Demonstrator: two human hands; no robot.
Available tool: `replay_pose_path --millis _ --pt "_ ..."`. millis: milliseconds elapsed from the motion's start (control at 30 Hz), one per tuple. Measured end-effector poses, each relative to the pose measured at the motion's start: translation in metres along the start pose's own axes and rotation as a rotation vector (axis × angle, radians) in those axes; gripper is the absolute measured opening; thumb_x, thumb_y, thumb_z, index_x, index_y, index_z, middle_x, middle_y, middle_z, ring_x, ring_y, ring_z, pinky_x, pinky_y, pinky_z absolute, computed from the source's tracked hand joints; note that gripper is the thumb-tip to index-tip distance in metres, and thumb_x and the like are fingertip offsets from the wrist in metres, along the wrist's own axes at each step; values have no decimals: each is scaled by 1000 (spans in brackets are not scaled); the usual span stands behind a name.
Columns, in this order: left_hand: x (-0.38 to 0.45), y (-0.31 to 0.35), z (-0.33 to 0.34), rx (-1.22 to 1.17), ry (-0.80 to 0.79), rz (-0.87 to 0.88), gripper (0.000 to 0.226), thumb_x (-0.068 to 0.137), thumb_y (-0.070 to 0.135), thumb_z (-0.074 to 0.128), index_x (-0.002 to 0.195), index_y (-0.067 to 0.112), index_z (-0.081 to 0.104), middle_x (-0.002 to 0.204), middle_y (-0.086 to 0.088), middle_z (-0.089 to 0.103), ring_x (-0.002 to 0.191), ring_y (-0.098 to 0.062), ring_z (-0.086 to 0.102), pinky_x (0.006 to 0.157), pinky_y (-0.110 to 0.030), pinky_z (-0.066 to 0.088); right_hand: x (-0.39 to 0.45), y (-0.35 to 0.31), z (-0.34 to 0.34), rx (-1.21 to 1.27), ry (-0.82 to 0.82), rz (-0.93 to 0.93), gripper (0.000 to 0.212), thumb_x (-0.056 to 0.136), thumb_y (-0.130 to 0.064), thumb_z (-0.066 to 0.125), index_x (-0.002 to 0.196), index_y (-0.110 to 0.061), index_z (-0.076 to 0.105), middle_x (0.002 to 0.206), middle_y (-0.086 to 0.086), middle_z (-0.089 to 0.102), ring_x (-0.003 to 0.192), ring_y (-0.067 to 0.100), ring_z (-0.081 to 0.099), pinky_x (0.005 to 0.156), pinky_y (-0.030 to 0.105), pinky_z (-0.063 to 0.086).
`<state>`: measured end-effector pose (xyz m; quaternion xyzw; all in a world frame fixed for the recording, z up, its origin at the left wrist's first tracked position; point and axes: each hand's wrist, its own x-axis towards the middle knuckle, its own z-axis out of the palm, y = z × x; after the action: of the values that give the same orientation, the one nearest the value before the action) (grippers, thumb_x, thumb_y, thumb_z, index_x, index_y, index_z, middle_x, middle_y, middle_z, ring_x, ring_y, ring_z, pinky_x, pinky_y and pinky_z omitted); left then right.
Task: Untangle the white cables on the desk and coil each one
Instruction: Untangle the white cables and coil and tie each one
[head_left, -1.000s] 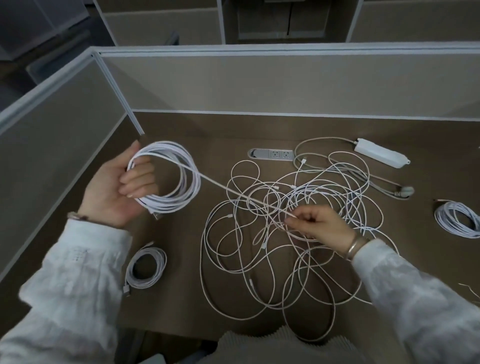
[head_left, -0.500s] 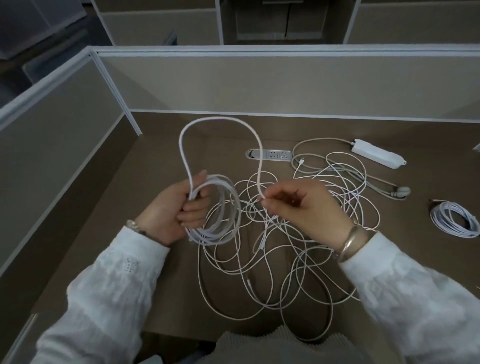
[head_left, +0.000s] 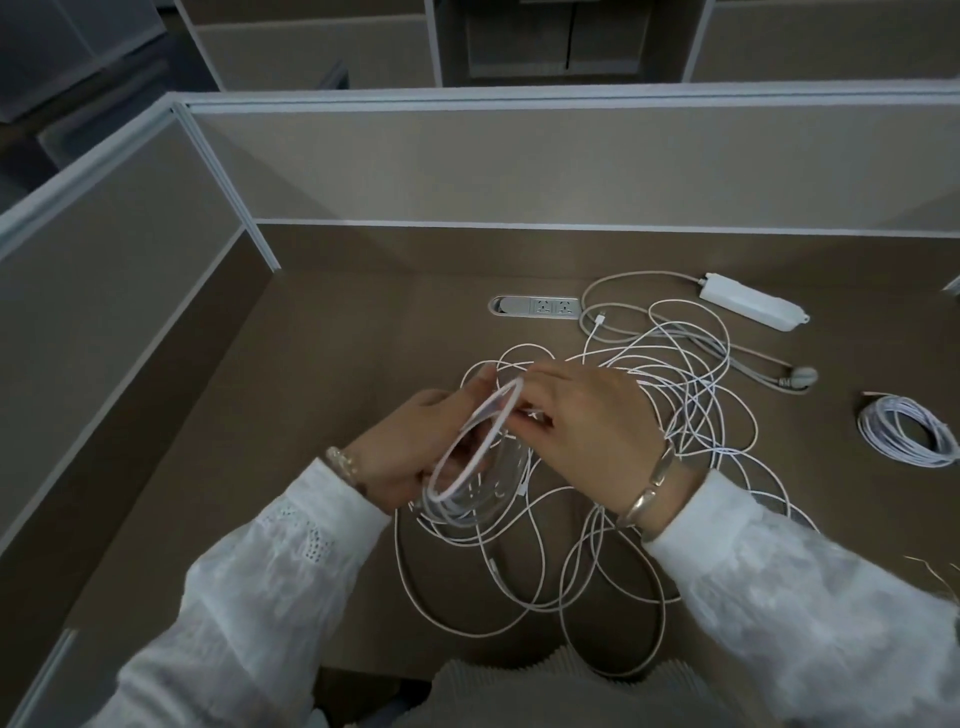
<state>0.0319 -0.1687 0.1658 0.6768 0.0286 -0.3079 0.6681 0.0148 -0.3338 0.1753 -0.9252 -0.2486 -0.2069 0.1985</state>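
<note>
Head view: at the centre of the frame the left hand (head_left: 410, 462) holds a coil of white cable (head_left: 470, 457) upright over the surface (head_left: 322, 395), its fingers wrapped round the coil's left side; motion blur smears the loops, so their number cannot be made out. The right hand (head_left: 587, 421) meets the coil from the right, fingers curled at its upper edge and seemingly pinching a strand there; the exact grip is hidden behind its own knuckles and the blur. A bracelet shows on each wrist, and white sleeves run down to the lower corners of the frame.

Under and behind both hands lies the tangle of white cables (head_left: 613, 561), spread from the middle of the frame toward the lower right; the hands cover much of its centre, and which strand leads into the coil cannot be told. Right of centre, at the frame edge, a finished coil (head_left: 906, 431) lies flat, well apart from the tangle. In the upper right a white adapter (head_left: 750, 307) with a grey cord sits near a recessed socket panel (head_left: 537, 307).
</note>
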Motion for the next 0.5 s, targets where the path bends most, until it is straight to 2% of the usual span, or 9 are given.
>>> replay_pose_path --millis 67,200,333,367,433,500 --pt "0 1 5 -9 47 -8 54 92 51 49 57 10 50 42 -6 42 26 -10 33 34 -11 27 -2 0 3 -1 10 42 6 74 -31 67 72 -26 68 69 -9 61 54 16 58 48 20 32" --pt "1 0 7 -3 86 -19 50 89 48 54 61 7 51 41 -5 44 28 -10 36 33 -13 29 -3 1 8 85 -10 148 11 74 -29 73 74 -22 64 70 -8 64 58 18 59 53 20 32" --pt "1 -3 3 -54 -4 -15 54 75 49 75 66 4 46 38 -5 36 27 -10 29 33 -12 26 -2 2 7 280 -68 165 5 72 -21 66 75 -18 69 80 -3 72 67 14 63 63 18 40" --pt "1 -2 2 -66 -20 -20 54 75 51 72 66 5 45 37 -4 34 26 -11 28 34 -11 26 -2 2 7 353 -75 195 10 73 -18 63 79 -17 71 79 -2 72 68 11 63 66 17 42" --pt "3 0 1 13 36 -26 57 82 56 66 59 8 46 37 -3 32 28 -12 28 36 -12 25 -2 3 3 619 -99 352 22 75 -16 53 85 -14 72 72 2 70 64 13 62 67 25 49" --pt "4 -1 2 127 135 22 57 90 51 56 47 15 46 39 -2 30 33 -14 26 39 -16 21 0 3 -2 941 -115 506 26 80 -27 50 84 -9 69 66 6 66 59 15 60 62 30 50"
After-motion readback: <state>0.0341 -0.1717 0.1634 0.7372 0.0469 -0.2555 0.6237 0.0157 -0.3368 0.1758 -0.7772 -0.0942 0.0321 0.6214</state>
